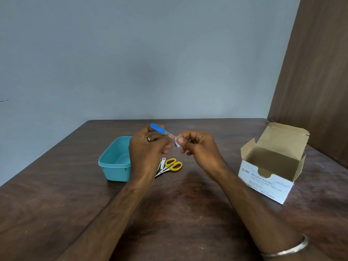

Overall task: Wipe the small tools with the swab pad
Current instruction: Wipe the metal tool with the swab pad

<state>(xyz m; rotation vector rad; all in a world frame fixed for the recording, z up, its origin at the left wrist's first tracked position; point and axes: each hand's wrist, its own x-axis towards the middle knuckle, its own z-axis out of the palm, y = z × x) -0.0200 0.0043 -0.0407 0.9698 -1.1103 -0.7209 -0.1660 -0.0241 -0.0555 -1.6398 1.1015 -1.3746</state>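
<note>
A metal bangle (288,248) rings the right wrist, nearest of all. Above the dark wooden bench (178,204), the left hand (148,146) pinches a blue-handled tool (159,128), its long axis slanting from upper left down to the right, where the right hand (195,146) clamps a white swab pad (177,142) over its tip (blade hidden). Grey wall behind.

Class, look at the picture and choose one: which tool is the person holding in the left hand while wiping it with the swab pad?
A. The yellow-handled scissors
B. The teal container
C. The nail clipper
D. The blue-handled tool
D: the left hand grips the blue-handled tool while the right hand pinches the swab pad at its metal end; the scissors and nail clipper lie on the table.
</note>
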